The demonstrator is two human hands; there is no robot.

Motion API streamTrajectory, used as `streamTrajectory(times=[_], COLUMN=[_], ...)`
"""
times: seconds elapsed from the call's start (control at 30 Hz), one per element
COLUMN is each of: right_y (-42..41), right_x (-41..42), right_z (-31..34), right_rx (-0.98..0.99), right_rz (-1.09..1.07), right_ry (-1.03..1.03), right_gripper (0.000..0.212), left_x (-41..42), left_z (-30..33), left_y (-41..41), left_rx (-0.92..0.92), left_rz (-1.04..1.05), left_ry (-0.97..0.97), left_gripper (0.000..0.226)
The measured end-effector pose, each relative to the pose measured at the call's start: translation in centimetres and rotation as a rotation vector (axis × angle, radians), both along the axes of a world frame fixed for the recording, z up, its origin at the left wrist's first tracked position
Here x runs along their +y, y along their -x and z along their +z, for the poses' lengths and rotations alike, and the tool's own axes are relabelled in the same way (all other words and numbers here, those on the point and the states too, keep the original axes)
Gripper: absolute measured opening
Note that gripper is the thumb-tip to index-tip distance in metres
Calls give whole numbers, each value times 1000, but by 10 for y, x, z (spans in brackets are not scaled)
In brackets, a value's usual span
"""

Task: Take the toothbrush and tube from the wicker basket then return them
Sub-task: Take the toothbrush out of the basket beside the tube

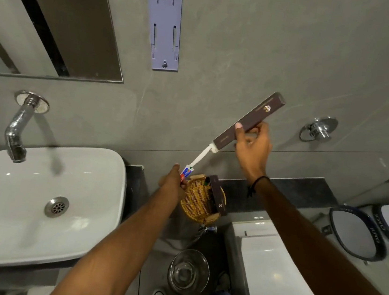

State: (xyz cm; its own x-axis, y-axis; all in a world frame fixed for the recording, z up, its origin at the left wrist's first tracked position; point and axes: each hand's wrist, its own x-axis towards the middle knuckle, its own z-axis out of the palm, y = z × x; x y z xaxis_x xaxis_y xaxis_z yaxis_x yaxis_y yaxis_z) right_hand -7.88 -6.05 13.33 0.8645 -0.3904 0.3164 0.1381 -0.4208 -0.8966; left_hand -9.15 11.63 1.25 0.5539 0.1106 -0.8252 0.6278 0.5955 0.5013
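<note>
At centre right of the frame the right hand (252,146) is clamped on a long brown box (249,122), held up against the grey wall and tilted from lower left to upper right. A white toothbrush (201,156) sticks out of the box's lower end; only part of it shows, the rest being inside. Just below, the left hand (172,183) is closed on a small tube (186,174), whose red and blue print is mostly covered by the fingers (the lettering cannot be read). The tube's upper end appears to meet the toothbrush tip, though contact is hard to judge. The wicker basket (196,202) sits on the dark worktop (280,194) just right of the left hand, with a second brown box (218,195) leaning inside it and other dark contents too dim to identify. The white sink (35,201) fills the lower left.
</note>
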Motion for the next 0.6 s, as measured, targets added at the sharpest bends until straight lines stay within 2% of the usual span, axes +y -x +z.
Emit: streamTrajectory(times=[0.1, 0.2, 0.27, 0.33, 0.43, 0.47, 0.6], right_y=[-4, 6, 18, 33, 56, 64, 89], right_x=[-26, -33, -28, -20, -6, -1, 14], right_z=[-10, -39, -59, -80, -117, -128, -160], right_rx=[168, 459, 579, 650, 728, 753, 860], right_rz=[18, 191, 308, 396, 504, 531, 619], right_ry=[393, 842, 1030, 1143, 1275, 1332, 1448], right_gripper=[45, 42, 35, 35, 66, 64, 29], left_x=[8, 13, 16, 19, 20, 20, 21], left_z=[-12, -20, -25, -30, -37, -39, -41], left_y=[2, 4, 5, 6, 10, 11, 14], left_rx=[48, 45, 56, 55, 45, 47, 86], left_rz=[122, 238, 243, 234, 198, 180, 141], left_ry=[-122, -206, -241, -249, -277, -290, -326], left_gripper=[37, 41, 42, 39, 37, 37, 33])
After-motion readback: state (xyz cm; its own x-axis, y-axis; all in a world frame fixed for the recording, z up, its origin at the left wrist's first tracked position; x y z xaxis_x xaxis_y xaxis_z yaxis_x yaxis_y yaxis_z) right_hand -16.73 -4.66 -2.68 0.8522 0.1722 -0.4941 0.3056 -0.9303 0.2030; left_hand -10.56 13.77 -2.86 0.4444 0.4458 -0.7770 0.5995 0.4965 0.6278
